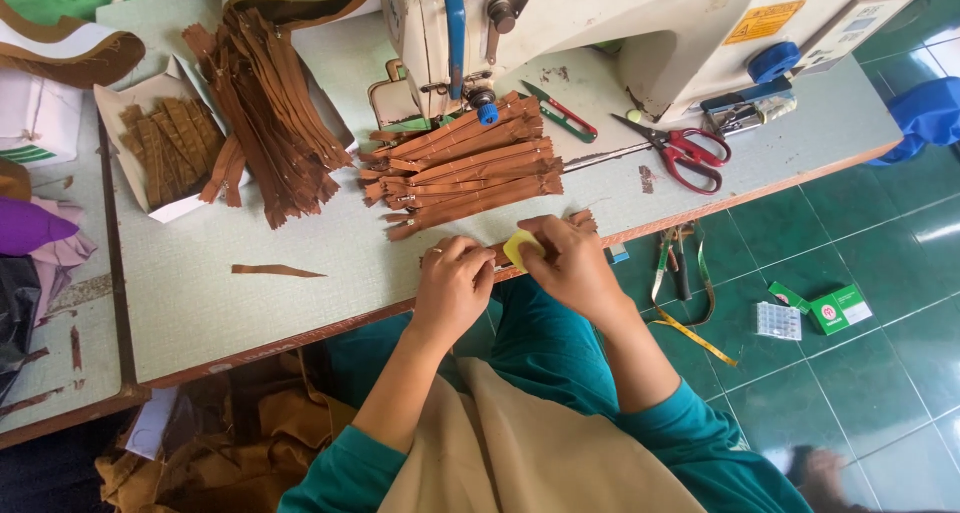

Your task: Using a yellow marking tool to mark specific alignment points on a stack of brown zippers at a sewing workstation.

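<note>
A brown zipper lies along the table's near edge under both hands. My left hand presses down on its left part, fingers curled. My right hand pinches a small yellow piece, likely chalk, against the zipper. Just beyond the hands sits a stack of brown zippers in front of the white sewing machine.
A big pile of brown zippers and a white box of short brown pieces lie at left. Red scissors, a green-red snipper and one loose brown strip lie on the table. Small boxes and a measuring tape are on the green floor.
</note>
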